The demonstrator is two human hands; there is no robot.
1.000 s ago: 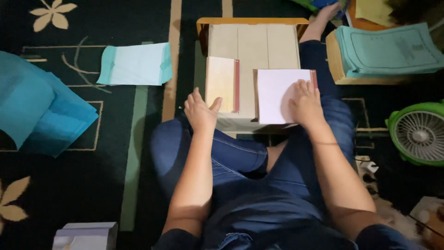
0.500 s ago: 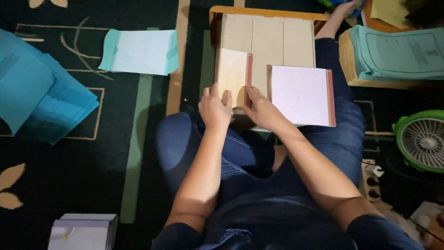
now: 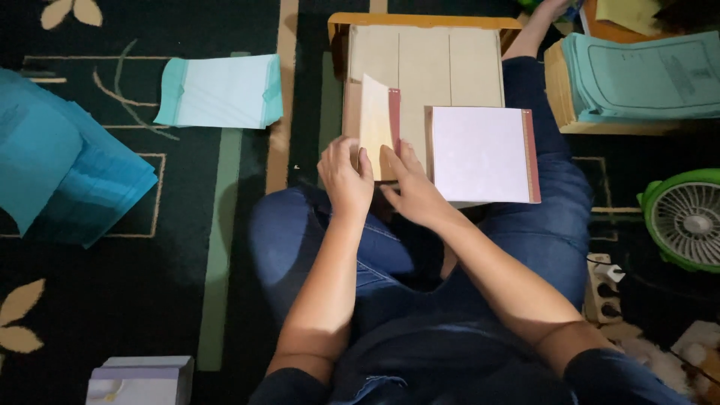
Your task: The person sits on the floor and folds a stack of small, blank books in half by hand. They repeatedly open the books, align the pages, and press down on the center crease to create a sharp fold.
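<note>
Gripping the cream pad [image 3: 374,120] w/ red spine at frame centre, on the wooden table [image 3: 424,56]: left hand [image 3: 346,178] pinches its lower edge, right hand [image 3: 415,186] fingers flat on the spine side. Best kept square, aligned beside the pink pad [image 3: 480,154] just right; blue sheets [image 3: 221,91] sit upper left.

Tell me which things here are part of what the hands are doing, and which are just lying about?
In hand:
left hand
right hand
cream pad, both hands on it
white pad
wooden board beneath the pads

Lying about:
teal sheets
pale folder
blue-green stack
green fan
power strip
white box
</note>
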